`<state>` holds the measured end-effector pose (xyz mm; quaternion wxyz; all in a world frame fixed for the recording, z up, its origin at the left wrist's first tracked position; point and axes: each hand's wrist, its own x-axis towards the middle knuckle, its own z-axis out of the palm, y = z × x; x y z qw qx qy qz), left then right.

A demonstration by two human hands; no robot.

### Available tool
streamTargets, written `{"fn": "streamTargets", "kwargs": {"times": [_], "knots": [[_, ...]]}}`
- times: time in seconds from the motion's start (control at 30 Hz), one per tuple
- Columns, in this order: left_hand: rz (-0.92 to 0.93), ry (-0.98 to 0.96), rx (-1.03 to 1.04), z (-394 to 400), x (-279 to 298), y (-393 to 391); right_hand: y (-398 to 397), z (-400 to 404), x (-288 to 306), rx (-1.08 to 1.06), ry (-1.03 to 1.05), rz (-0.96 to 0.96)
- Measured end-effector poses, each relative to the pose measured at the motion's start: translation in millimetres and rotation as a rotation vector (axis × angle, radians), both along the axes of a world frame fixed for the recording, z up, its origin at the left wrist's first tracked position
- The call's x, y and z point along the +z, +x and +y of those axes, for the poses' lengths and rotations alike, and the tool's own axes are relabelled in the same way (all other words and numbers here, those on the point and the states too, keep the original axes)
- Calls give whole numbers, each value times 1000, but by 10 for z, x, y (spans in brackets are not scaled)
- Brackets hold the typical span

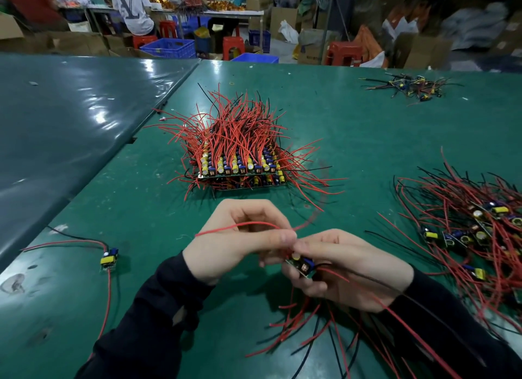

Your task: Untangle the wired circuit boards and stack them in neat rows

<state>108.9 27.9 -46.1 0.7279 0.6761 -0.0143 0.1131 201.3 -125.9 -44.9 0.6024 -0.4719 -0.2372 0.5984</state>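
Note:
My right hand [347,268] grips a small circuit board [301,264] with a yellow capacitor and blue parts, held just above the green table [135,197]. My left hand [240,237] pinches a red wire [248,226] that runs from that board and arcs over the hand. More red and black wires hang below my hands. A neat stack of boards in rows [240,166], wires sticking up, stands in the middle ahead of my hands. A tangled pile of wired boards [474,231] lies at the right.
A single wired board [109,259] lies alone at the left. A small tangle of boards [409,87] sits at the far right. A grey-blue table [70,118] adjoins on the left. Beyond are red stools, blue crates, cartons and seated people.

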Motion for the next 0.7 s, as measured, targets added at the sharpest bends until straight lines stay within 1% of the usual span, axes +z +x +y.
{"fn": "streamTargets", "kwargs": {"times": [0.07,0.13,0.23,0.4,0.43,0.5,0.63,0.7], "knots": [[62,-88,42,19,-7,13,9,3,-1,-11,13,-56],[88,-143,42,10,-17,18,12,5,-9,-34,15,-140],[86,-228,45,-48,-36,46,9,1,-16,-80,24,-268],[67,-470,72,-131,-74,109,-28,24,18,-185,71,-477],[64,-488,71,-141,-81,112,-30,30,19,-204,68,-523],[51,-450,61,-152,-109,118,-31,32,20,-228,49,-594],[-1,-184,79,-143,-136,117,-19,12,34,-236,29,-649],[-8,-121,89,-141,-134,115,-13,1,33,-234,14,-655]]}}
